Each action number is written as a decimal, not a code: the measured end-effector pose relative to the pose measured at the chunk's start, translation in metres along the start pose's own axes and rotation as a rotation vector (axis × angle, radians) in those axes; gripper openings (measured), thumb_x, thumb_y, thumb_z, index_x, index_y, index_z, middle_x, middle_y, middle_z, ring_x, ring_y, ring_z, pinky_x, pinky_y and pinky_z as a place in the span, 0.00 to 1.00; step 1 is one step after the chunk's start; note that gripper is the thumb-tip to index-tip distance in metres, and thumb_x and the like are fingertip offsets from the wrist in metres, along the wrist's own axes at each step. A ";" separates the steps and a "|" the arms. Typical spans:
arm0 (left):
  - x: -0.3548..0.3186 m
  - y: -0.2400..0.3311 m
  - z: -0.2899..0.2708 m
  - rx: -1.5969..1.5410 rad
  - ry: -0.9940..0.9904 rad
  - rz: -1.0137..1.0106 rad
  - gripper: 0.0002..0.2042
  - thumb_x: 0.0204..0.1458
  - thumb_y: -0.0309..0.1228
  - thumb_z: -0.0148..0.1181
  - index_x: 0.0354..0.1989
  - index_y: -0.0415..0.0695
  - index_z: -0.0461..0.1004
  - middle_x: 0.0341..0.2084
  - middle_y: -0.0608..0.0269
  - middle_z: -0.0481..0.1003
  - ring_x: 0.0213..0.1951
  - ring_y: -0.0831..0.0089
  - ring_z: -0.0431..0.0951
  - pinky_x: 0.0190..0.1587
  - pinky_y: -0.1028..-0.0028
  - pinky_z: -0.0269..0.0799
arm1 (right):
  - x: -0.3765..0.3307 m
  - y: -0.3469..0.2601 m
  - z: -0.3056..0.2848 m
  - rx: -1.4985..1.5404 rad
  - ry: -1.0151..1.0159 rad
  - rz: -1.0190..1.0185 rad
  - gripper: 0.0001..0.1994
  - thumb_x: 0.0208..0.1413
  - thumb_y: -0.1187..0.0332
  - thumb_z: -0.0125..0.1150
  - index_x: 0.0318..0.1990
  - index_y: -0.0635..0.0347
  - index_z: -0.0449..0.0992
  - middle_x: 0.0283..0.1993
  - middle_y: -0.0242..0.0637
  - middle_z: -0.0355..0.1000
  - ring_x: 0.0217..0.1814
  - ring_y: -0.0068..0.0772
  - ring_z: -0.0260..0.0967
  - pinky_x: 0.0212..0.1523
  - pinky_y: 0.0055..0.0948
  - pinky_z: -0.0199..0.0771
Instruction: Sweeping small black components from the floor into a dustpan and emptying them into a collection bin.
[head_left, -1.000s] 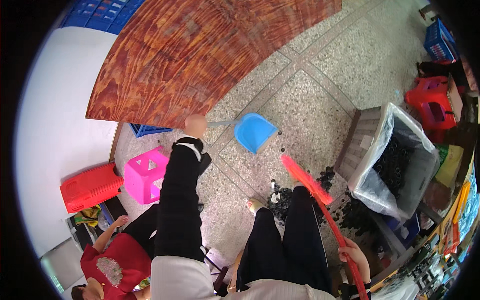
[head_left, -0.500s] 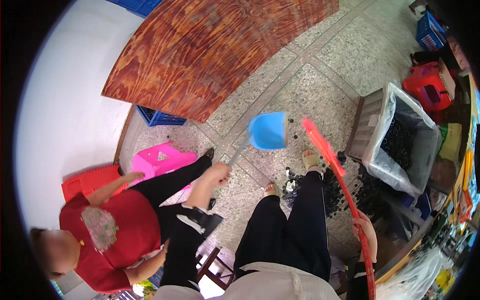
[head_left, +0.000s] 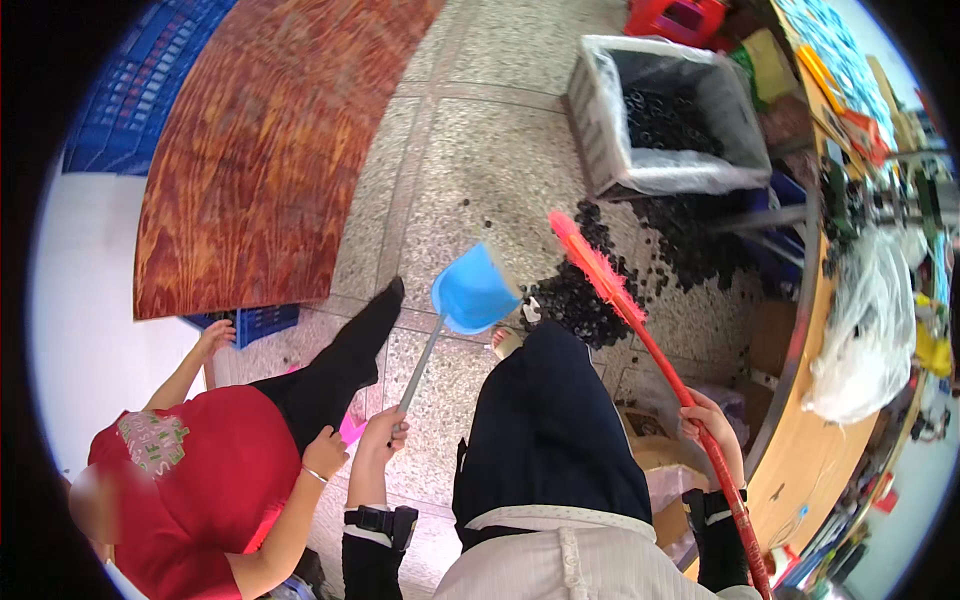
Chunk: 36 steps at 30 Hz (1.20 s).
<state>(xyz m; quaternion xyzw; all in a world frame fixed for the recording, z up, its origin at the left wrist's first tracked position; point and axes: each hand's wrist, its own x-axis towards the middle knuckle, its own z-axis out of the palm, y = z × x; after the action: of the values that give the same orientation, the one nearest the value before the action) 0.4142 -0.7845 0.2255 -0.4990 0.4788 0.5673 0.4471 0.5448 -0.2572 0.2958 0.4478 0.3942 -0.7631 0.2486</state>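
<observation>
I see my left hand clenched on the blue dustpan, which hangs empty above the floor, and my right hand grasping the red broom; the black rings lie unswept beside it, so collecting looks barely begun.

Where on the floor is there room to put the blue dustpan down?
Bare floor lies between the wooden board and the lined box. It is crowded ahead of the dustpan, where black pieces pile around the broom.
</observation>
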 end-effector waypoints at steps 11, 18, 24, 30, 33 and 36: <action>0.021 -0.009 0.022 0.044 0.140 -0.166 0.04 0.48 0.24 0.45 0.31 0.43 0.59 0.17 0.64 0.61 0.12 0.85 0.55 0.09 0.88 0.46 | -0.007 0.082 -0.149 0.254 0.195 -0.077 0.14 0.46 0.79 0.46 0.43 0.61 0.60 0.19 0.30 0.57 0.12 0.16 0.51 0.11 0.15 0.51; 0.043 0.008 0.036 0.159 0.203 -0.123 0.04 0.49 0.26 0.46 0.28 0.39 0.60 0.16 0.67 0.60 0.10 0.88 0.54 0.06 0.89 0.47 | 0.008 0.103 -0.222 0.383 0.184 -0.124 0.09 0.47 0.78 0.46 0.38 0.61 0.61 0.20 0.28 0.58 0.13 0.13 0.52 0.11 0.13 0.51; 0.092 0.053 0.034 0.170 0.221 -0.224 0.04 0.47 0.24 0.46 0.27 0.38 0.60 0.17 0.63 0.61 0.10 0.86 0.55 0.06 0.88 0.46 | 0.037 0.112 -0.267 0.396 0.327 -0.150 0.08 0.48 0.76 0.47 0.38 0.60 0.61 0.20 0.27 0.58 0.12 0.12 0.51 0.11 0.12 0.52; 0.122 0.118 0.082 0.199 0.267 -0.322 0.06 0.49 0.25 0.46 0.27 0.37 0.57 0.16 0.64 0.60 0.09 0.88 0.53 0.05 0.90 0.44 | 0.060 0.128 -0.292 0.473 0.278 -0.204 0.10 0.48 0.75 0.48 0.40 0.63 0.60 0.19 0.26 0.56 0.13 0.11 0.51 0.12 0.11 0.52; 0.113 0.122 0.100 0.293 0.230 -0.331 0.07 0.50 0.27 0.46 0.25 0.40 0.55 0.17 0.64 0.59 0.09 0.89 0.53 0.05 0.90 0.45 | 0.069 0.136 -0.287 0.555 0.272 -0.224 0.09 0.47 0.76 0.49 0.37 0.63 0.60 0.19 0.26 0.56 0.14 0.12 0.52 0.14 0.11 0.52; 0.113 0.124 0.116 0.448 0.245 -0.331 0.07 0.50 0.27 0.46 0.26 0.41 0.55 0.17 0.64 0.59 0.10 0.89 0.53 0.06 0.90 0.45 | 0.082 0.142 -0.282 0.576 0.236 -0.216 0.09 0.47 0.77 0.49 0.37 0.63 0.60 0.19 0.26 0.57 0.15 0.13 0.53 0.14 0.12 0.52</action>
<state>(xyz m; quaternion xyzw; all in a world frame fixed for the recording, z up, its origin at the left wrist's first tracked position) 0.2647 -0.6836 0.1300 -0.5239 0.5545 0.3025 0.5715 0.7476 -0.1075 0.0884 0.5406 0.2335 -0.8080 -0.0181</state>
